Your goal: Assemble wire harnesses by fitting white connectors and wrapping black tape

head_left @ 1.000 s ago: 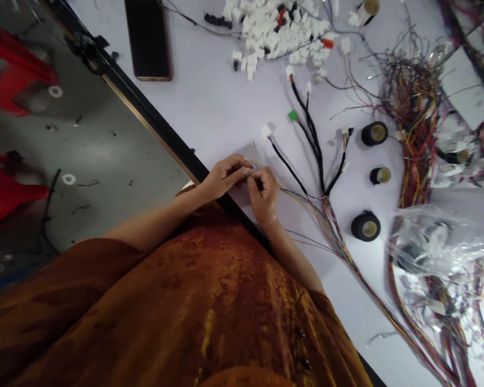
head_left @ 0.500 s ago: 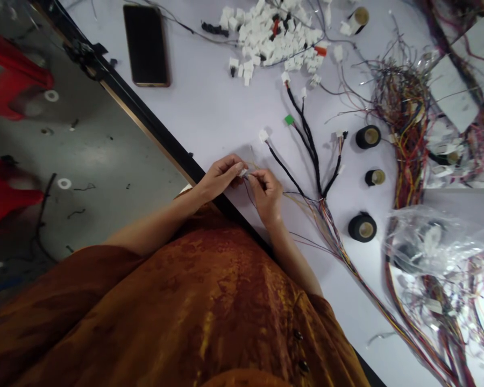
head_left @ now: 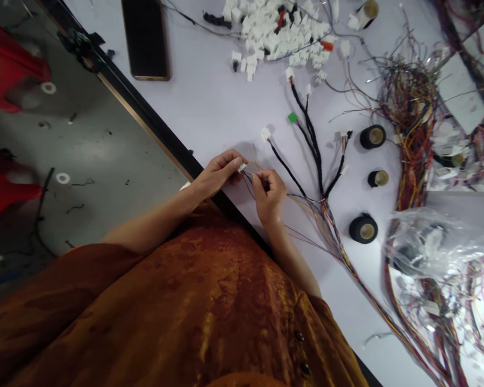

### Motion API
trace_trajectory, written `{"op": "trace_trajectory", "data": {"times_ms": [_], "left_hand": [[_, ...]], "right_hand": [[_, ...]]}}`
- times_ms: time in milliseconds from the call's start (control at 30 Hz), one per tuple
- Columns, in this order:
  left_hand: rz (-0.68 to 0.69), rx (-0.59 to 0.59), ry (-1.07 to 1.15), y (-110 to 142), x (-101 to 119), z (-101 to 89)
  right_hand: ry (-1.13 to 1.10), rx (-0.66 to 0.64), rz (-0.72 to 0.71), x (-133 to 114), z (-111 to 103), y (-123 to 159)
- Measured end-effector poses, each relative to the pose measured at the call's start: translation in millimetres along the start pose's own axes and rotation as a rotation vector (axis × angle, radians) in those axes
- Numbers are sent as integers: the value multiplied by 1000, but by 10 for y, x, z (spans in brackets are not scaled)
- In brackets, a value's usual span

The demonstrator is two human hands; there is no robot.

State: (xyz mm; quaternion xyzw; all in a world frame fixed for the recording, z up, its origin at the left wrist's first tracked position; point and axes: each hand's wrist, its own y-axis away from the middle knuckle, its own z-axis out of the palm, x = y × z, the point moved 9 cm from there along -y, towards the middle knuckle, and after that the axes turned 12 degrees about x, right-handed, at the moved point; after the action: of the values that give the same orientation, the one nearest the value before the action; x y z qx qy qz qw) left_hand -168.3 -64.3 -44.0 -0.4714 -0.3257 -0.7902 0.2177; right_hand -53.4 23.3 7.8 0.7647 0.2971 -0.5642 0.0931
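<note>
Hands work together at the tabletop's edge, just beside each other. The left hand (head_left: 218,173) is pinched closed, its thumb and fingertips (head_left: 237,162) gripping a small white connector (head_left: 242,167). The right hand (head_left: 269,191) is curled, with its thumb and forefinger pressed together on thin wires (head_left: 250,176) that lead towards the connector. The exact point where these wires meet the connector is too small to make out.

Just beyond the hands, a wiring harness (head_left: 317,156) lies on the pale lavender tabletop (head_left: 210,91). Its black-sheathed branches fan out from a junction, ending in white connectors and one green connector (head_left: 292,117), while loose coloured wires trail away towards the lower right. Three rolls of black tape (head_left: 363,228) stand nearby in a loose line, and a fourth sits further off.

A heap of white connectors (head_left: 274,27) lies at the far side, beside a dark phone (head_left: 145,40). To the right are a tangle of multicoloured wires (head_left: 411,118) and a clear plastic bag (head_left: 435,242). An orange-brown patterned garment (head_left: 157,317) fills the foreground, and red stools (head_left: 8,70) stand on the grey floor (head_left: 84,150) beyond the black edge strip (head_left: 145,115).
</note>
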Motion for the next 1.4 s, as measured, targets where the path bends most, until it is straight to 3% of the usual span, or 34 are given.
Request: {"op": "trace_trajectory", "data": {"times_ms": [300,733,867,1033,1400], "left_hand": [[43,20,-58,-5,4,-17],[128,-22,-182,51,209,98],[171,-33,-226,67,211,122],[250,-54,-284,117,226,179],[280,-63,-302,141,183,156]], "right_hand": [[-8,-40,-4,-24,13,-27],[-171,-173,381,232,125,25],[-233,-202,441,280,157,55],[-256,-198,400,254,187,55],[-187,-167,253,180,116,54]]}}
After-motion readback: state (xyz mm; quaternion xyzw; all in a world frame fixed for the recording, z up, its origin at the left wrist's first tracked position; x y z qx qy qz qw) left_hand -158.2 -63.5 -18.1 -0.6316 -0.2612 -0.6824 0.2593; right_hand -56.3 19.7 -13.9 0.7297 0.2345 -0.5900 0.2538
